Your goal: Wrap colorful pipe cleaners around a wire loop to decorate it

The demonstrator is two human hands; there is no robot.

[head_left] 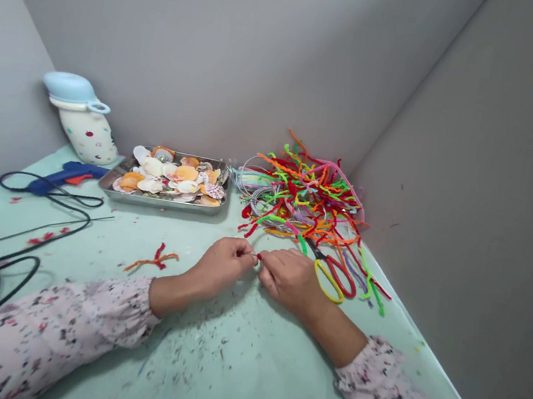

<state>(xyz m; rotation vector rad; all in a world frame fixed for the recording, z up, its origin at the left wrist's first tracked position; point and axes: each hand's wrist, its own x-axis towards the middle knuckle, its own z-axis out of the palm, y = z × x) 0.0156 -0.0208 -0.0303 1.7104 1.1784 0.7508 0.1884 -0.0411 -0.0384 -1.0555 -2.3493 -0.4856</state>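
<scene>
Near the middle of the pale green table (240, 364), my left hand (226, 264) pinches a thin wire-like strand. Close beside it, my right hand (291, 281) has its fingers closed around a small red fuzzy piece (259, 257) that shows between the two hands. The fingertips of both hands nearly touch. An orange and red twisted pipe cleaner piece (153, 259) lies left of my left hand. Scissors (335, 279) with red and yellow handles rest just beyond my right hand, their blades partly under a tangle of pipe cleaners.
A metal tray (164, 203) of seashells stands at the back, with a colourful pipe cleaner pile (312, 193) to its right. A blue glue gun (65, 178), a dark cable (0, 265) and a tilted bottle (88, 131) are at the left. Grey walls enclose the back and right.
</scene>
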